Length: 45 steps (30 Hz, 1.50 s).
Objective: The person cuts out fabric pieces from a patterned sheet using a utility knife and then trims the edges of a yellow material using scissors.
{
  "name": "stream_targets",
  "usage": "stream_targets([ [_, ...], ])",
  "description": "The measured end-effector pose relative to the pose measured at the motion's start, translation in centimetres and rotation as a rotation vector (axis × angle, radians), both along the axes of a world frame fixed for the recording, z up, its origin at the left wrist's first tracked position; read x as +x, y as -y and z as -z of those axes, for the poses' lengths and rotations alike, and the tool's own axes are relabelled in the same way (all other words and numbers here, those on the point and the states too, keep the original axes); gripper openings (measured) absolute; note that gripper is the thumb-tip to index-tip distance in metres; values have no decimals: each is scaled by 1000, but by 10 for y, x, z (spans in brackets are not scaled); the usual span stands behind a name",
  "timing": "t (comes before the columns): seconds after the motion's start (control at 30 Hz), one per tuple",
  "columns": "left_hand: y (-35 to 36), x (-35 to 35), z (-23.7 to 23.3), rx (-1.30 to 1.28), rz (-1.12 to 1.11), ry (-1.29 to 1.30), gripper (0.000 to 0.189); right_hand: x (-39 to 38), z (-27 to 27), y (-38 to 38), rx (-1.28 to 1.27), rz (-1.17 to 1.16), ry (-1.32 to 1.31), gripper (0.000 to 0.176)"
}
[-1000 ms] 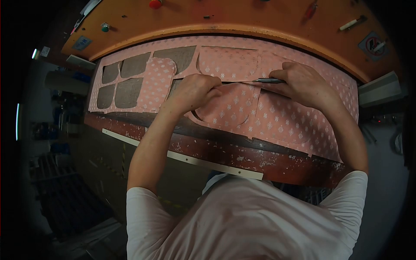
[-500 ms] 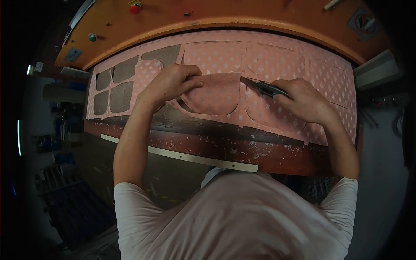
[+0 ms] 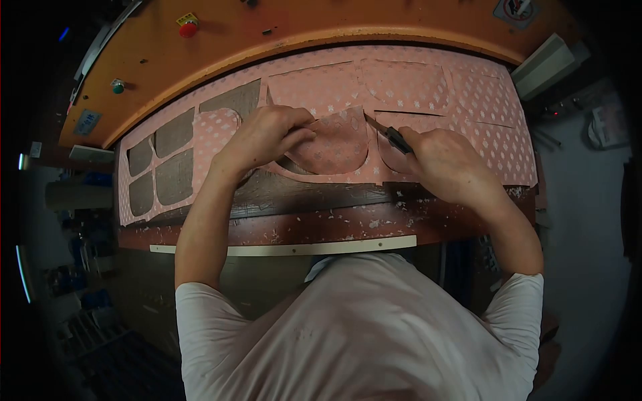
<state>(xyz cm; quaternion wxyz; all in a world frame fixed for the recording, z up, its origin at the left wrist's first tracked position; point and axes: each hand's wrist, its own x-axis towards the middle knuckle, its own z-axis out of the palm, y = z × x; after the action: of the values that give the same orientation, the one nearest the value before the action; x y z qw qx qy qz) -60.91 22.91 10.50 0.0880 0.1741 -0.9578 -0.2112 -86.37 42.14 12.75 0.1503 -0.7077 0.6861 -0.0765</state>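
Note:
My left hand (image 3: 271,137) pinches the upper left edge of a cut pink piece (image 3: 334,144). The piece has a rounded bottom and is partly lifted from its opening. My right hand (image 3: 448,160) is wrapped around the black handle of a utility knife (image 3: 396,137), its blade pointing left. The blade tip is right at the piece's upper right corner. Around both hands spreads a patterned pink sheet (image 3: 491,90) with several rounded outlines cut into it. Dark board shows through the openings left of my left hand.
Beneath the sheet lies a dark board (image 3: 267,194) on a reddish table strewn with white scraps. A pale strip (image 3: 334,246) runs along the near edge. The orange machine body (image 3: 234,33) behind carries a red button (image 3: 188,28) and a green button (image 3: 118,85).
The knife has swung to a steeper angle at the piece's corner, and my right hand has come closer. The piece is tilted higher at its right corner. The view has turned slightly.

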Motion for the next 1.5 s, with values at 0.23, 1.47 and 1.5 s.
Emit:
stream_targets([
  [0.23,16,20,4,-6,117,-106,18,57,1,-16,25,165,-73,20],
  [1.47,54,1,-5,93,481,-31,23,175,56,-91,1,827,1023,44],
  [1.5,55,3,-4,86,491,-39,23,178,58,-93,-21,844,1071,44],
])
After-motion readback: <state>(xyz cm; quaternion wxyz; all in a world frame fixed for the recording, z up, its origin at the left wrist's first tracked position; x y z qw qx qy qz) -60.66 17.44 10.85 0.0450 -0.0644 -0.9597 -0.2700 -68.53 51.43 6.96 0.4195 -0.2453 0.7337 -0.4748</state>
